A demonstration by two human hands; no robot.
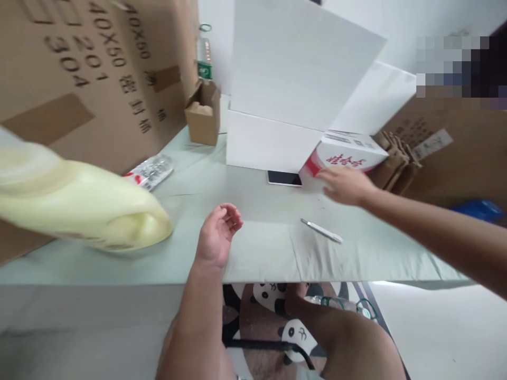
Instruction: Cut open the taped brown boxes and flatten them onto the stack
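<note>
My left hand (217, 232) is raised near the table's front edge, palm turned to the right and fingers loosely curled, with nothing in it. My right hand (346, 184) reaches in from the right with its fingers apart and looks empty. It overlaps the front of a white and red carton (348, 153) with red lettering; whether it touches the carton I cannot tell. A dark-screened phone (284, 178) lies to the left of that hand. Closer to me lies a slim white and grey pen-like tool (321, 230). A large, smooth, pale yellow, bottle-shaped thing (91, 200) is at the left.
Large cardboard boxes (106, 105) rise at the left. Near them are a small open carton (203, 126), a clear bottle (204, 53) and a shiny packet (152, 171). White panels (273, 140) stand at the back. Folded cardboard (396, 163) and a blue thing (481, 210) are at the right.
</note>
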